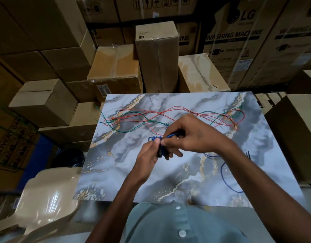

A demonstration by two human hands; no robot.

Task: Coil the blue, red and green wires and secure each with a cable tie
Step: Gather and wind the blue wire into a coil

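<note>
**Blue wire half-coiled in your hands, red and green waiting at the far edge**

Blue comes first, by the look of it: your left hand [151,153] grips a small bundle of loops of the thin blue insulated wire [155,138] above the middle of the marble-patterned tabletop [116,172], fingers curled round it so the turns cannot spring apart. Your right hand [191,135] pinches the same wire just beside that bundle, thumb and fingertips closed on the strand, well placed to lay on the next turn. The uncoiled tail runs under your right wrist and sweeps in a wide arc near the right edge [224,179], so there is slack to draw in.

Along the far edge the thin red wire [177,108] and the thin green wire [133,128] lie loose and tangled across each other, nearly corner to corner; one green end pokes past the far left corner. They look untouched.

Your open room is the near half of the tabletop, left of the blue tail. Brown cardboard boxes [46,106] crowd the far and side edges, and a beige plastic chair [46,195] stands off the near left corner, so keep your pulls inward. I cannot make out a cable tie anywhere.
</note>
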